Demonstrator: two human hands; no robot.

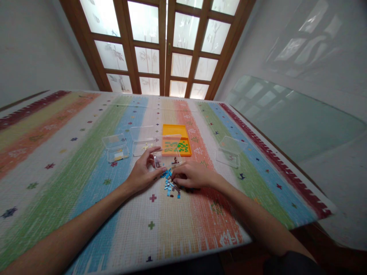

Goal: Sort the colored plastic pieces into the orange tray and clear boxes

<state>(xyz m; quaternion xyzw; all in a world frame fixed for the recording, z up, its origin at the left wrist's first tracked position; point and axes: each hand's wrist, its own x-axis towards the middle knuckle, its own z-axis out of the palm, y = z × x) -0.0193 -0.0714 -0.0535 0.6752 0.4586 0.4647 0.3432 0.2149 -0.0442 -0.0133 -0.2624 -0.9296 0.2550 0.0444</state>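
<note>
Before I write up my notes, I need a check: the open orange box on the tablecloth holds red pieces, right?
No, the color is wrong: the head view shows green pieces in the open orange box on the tablecloth.

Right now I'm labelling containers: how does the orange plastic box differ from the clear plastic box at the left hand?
The orange plastic box is opaque; the clear plastic box is see-through. The orange box holds green pieces; the clear box, dark pieces. The clear box is at the left hand; the orange box, farther back. Both are open.
</note>
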